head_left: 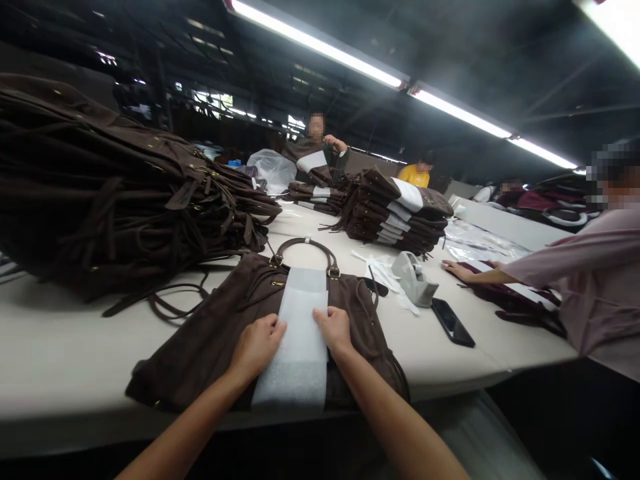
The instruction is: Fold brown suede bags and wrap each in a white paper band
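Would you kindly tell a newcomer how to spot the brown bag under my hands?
Find the long white table, then its near edge. There lies a dark brown handbag, left hand and right hand touching its white paper-like band. Unlike the stacked brown bags, it lies singly.

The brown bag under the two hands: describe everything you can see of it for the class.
The bag is dark brown, soft and leathery-looking. It lies flat at the near edge of the white table, its curved handle on the far side, joined by gold-coloured fittings. A white, paper-like strip runs down its middle; the left hand and right hand touch the strip's two edges, though how firmly is unclear. The forearms hide part of the bag.
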The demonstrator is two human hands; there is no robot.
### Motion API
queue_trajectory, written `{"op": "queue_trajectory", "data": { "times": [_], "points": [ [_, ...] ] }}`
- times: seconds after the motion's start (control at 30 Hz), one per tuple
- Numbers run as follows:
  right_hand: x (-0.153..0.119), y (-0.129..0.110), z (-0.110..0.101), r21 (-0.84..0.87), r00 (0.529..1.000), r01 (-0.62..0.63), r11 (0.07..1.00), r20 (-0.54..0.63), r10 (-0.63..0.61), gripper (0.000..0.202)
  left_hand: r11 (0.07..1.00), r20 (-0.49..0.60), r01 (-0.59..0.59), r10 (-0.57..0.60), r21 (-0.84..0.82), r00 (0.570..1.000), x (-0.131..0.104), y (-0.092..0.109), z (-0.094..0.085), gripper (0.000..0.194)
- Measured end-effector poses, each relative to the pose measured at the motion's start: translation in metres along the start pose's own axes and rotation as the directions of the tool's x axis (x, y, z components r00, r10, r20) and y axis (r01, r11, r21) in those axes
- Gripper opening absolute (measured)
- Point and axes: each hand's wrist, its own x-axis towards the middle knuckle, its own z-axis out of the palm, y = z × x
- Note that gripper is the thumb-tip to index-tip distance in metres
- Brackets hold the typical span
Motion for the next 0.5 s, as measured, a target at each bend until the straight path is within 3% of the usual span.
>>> {"op": "queue_trajectory", "data": {
  "times": [0.13,0.2,0.23,0.3,0.37,0.43,0.5],
  "points": [
    [0.009,-0.005,0.001,0.041,0.999,-0.018,0.999,0.036,0.017,0.015,0.989,-0.023,0.014,-0.011,0.145,1.000,-0.007,0.010,-0.001,0.023],
    [0.009,-0.009,0.000,0.056,1.000,-0.014,0.998,0.025,0.012,0.011,0.956,-0.134,-0.089,0.131,0.281,0.982,-0.005,0.006,0.004,0.027],
    [0.009,-0.010,0.000,0.064,1.000,-0.013,0.998,0.013,0.013,0.010,0.918,-0.206,-0.189,0.272,0.348,0.940,-0.001,0.001,0.009,0.032],
    [0.009,-0.012,0.001,0.090,1.000,-0.019,0.996,-0.008,0.020,0.007,0.796,-0.284,-0.415,0.562,0.441,0.777,0.018,-0.015,0.022,0.044],
    [0.012,-0.012,0.003,0.124,0.999,-0.035,0.992,-0.023,0.038,0.006,0.655,-0.221,-0.599,0.738,0.461,0.637,0.044,-0.034,0.042,0.049],
    [0.015,-0.011,0.005,0.154,0.997,-0.054,0.987,-0.043,0.061,0.007,0.575,-0.128,-0.693,0.801,0.434,0.585,0.070,-0.052,0.063,0.049],
    [0.018,-0.010,0.007,0.171,0.994,-0.067,0.983,-0.071,0.080,0.012,0.556,-0.059,-0.718,0.806,0.419,0.589,0.089,-0.066,0.084,0.050]
  ]
}}
